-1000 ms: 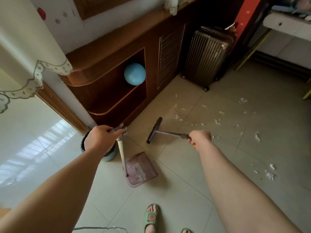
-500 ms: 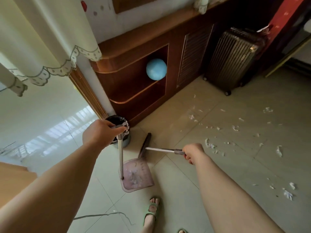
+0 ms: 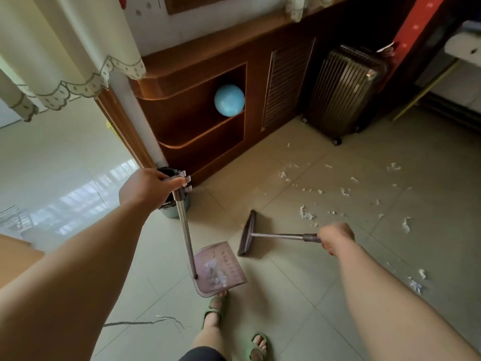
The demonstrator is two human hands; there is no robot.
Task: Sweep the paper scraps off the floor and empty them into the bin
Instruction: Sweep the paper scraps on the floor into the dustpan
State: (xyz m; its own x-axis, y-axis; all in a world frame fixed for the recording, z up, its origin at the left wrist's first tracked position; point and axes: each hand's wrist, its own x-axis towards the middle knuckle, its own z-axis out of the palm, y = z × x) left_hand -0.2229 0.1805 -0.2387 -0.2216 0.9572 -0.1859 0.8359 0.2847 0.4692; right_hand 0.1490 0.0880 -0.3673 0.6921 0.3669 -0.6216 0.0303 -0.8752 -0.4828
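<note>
Paper scraps [image 3: 307, 215], white and torn, lie scattered over the right half of the tiled floor [image 3: 286, 295], from near the wheeled suitcase [image 3: 343, 92] at the far wall down to the right edge of the view; a further small heap rests inside the dustpan [image 3: 220, 269]. Left hand [image 3: 148, 187]: fingers wrapped tight around the top grip of the dustpan's long metal handle [image 3: 184, 227], which slants down to the mauve pan; the pan sits close to the floor just ahead of the person's left sandalled foot [image 3: 214, 308], though whether it touches the tiles cannot be told. Right hand [image 3: 335, 237]: closed in a fist about the end of the broom [image 3: 273, 235] shaft; the shaft runs leftward to a dark flat head standing on the floor just to the right of the dustpan, apart from it. Bin [image 3: 171, 204]: pale blue with a dark liner, largely hidden behind the left hand, standing on the floor at the near corner of the wooden cabinet [image 3: 208, 61]. Blue ball [image 3: 229, 100]: on the upper shelf of the cabinet's open niche. Lace-edged curtain [image 3: 78, 48]: hanging at upper left. A thin crack [image 3: 145, 321] runs across one tile near the bottom centre.
</note>
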